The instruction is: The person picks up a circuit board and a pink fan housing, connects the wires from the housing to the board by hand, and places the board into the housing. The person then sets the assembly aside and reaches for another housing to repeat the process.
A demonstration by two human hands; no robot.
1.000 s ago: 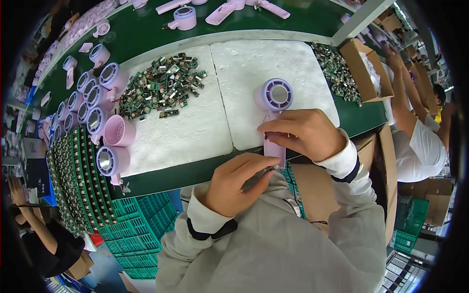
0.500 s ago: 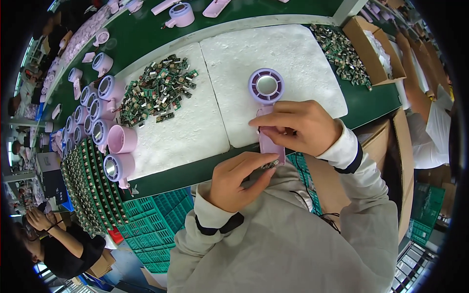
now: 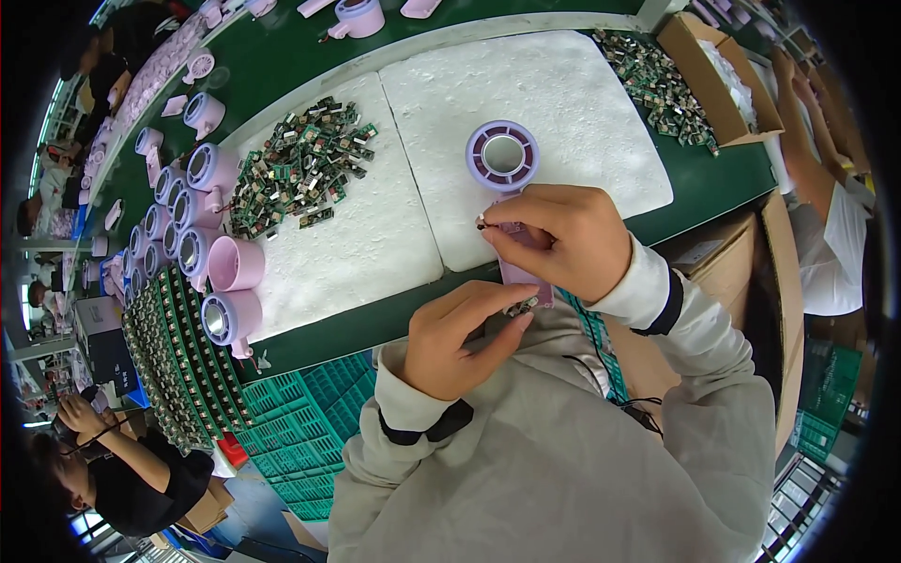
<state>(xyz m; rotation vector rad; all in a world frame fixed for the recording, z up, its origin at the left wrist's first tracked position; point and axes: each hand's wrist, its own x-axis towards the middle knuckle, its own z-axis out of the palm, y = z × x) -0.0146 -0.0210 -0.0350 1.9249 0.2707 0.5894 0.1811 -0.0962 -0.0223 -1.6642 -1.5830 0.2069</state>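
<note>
Right now the right hand [image 3: 563, 239] is closed over the handle of a lilac fan shell [image 3: 505, 159] — its round head lies on the white foam pad [image 3: 572, 89], the handle reaching toward the near edge of the bench, just over the person's chest. Thumb and forefinger pinch something tiny at the handle's left side; what it is I cannot tell. The left hand [image 3: 460, 338] grips a small circuit board [image 3: 522, 306] between its fingertips, pressed against the handle's near end.

To do this well, I judge the board should go in square to the handle's slot, not tilted, with the right hand pinning the shell flat on the foam so it cannot twist. Light, even pressure seems wise — the board looks thin and easily bent.

Left on the second foam pad [image 3: 357, 244] sits a heap of boards [image 3: 300, 164], with more lilac shells [image 3: 211, 188] lined up further left.
</note>
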